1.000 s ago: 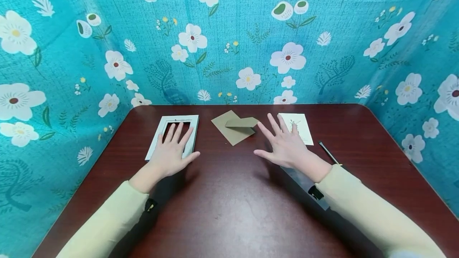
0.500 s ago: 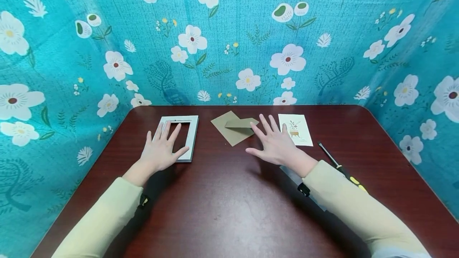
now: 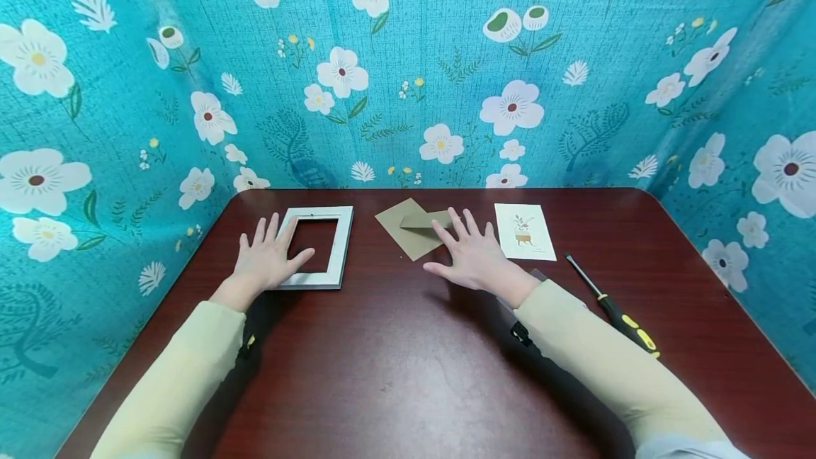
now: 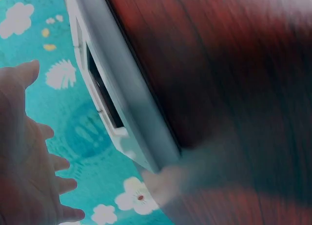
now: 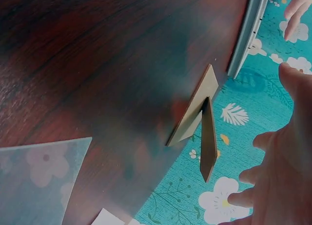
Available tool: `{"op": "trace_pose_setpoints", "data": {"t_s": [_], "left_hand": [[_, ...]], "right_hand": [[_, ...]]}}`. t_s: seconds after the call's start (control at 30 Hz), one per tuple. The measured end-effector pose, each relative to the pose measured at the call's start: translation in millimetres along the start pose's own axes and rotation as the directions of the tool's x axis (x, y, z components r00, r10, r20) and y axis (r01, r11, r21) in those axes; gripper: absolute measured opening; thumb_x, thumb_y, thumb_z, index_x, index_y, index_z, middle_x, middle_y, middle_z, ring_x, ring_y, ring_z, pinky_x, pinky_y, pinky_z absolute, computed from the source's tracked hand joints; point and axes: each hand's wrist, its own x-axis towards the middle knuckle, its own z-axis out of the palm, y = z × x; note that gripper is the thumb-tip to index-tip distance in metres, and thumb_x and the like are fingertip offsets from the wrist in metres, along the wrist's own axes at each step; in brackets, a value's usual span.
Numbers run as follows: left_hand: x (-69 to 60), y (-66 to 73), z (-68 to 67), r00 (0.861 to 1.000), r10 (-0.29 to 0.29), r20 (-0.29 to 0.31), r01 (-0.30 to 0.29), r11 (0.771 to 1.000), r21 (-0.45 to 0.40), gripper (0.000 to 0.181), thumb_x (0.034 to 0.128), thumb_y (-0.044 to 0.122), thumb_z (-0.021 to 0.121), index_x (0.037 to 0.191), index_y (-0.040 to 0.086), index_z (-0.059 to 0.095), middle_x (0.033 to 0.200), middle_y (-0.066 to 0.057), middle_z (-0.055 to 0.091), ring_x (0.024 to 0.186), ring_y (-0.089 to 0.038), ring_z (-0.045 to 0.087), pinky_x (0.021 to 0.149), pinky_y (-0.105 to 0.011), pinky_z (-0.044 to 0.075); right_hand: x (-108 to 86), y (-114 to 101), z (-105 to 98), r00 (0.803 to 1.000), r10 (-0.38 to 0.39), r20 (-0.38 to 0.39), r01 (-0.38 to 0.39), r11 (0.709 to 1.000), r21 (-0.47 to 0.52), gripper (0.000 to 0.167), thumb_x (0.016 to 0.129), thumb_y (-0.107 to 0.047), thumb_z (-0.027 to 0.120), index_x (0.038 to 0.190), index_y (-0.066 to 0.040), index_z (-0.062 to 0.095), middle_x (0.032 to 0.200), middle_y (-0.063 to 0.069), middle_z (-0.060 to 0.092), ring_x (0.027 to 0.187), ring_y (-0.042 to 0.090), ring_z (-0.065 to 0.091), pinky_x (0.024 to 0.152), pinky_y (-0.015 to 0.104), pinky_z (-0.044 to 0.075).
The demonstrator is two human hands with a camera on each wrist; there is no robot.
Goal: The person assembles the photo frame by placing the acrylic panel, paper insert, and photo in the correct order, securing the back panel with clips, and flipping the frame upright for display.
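1. In the head view, the left hand (image 3: pixel 263 263) is hovering palm down with its fingers spread, overlapping the left side of the white frame (image 3: pixel 340 246), which is lying flat near the back left of the dark red table (image 3: pixel 408 374). The right hand (image 3: pixel 472 257) is likewise spreading its fingers and holding nothing; its fingertips are covering the right part of the brown backing board (image 3: pixel 408 236). That board is lying cornerwise between the two hands, its stand flap (image 3: pixel 423 219) sticking up. Just right of the right hand, the printed card (image 3: pixel 525 232) is showing a potted plant. The screwdriver (image 3: pixel 610 307) is lying farther right, beside the right sleeve (image 3: pixel 612 360), while the clear sheet (image 3: pixel 538 275) is mostly hiding behind the right wrist. The flowered cloth (image 3: pixel 408 34) is hanging behind everything.

2. In the left wrist view, the left hand is showing at the left edge, thumb and fingers apart, with a gap separating it from the frame, which is slanting through the middle.

3. In the right wrist view, the right hand is filling the right edge, fingers spread, standing clear of the backing board and its angled flap. The clear sheet is lying at lower left.
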Motion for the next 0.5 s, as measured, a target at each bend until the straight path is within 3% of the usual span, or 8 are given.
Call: {"op": "trace_pose_setpoints", "data": {"t_s": [0.27, 0.5], "left_hand": [[6.5, -14.4, 1.6, 0.993, -0.096, 0.071, 0.101, 0.993, -0.063, 0.091, 0.0942, 0.062, 0.04, 0.154, 0.003, 0.005, 0.154, -0.034, 0.002, 0.139, -0.054, -0.002, 0.104, -0.072, -0.001], [9.7, -27.1, 6.5, 0.982, -0.147, 0.116, 0.16, 0.981, -0.112, 0.095, 0.0937, 0.064, 0.038, 0.152, -0.003, 0.004, 0.152, -0.038, 0.001, 0.138, -0.056, -0.002, 0.103, -0.073, 0.0]], "right_hand": [[10.0, -7.7, 0.9, 0.999, 0.005, 0.045, -0.005, 1.0, -0.012, 0.084, 0.092, -0.069, 0.04, 0.155, -0.018, 0.022, 0.159, 0.02, 0.012, 0.144, 0.042, 0.01, 0.103, 0.069, 0.019], [22.1, -17.2, 0.0, 0.997, 0.01, 0.07, -0.01, 1.0, 0.0, 0.084, 0.092, -0.069, 0.039, 0.156, -0.018, 0.021, 0.159, 0.019, 0.011, 0.144, 0.042, 0.01, 0.104, 0.068, 0.018]]}}
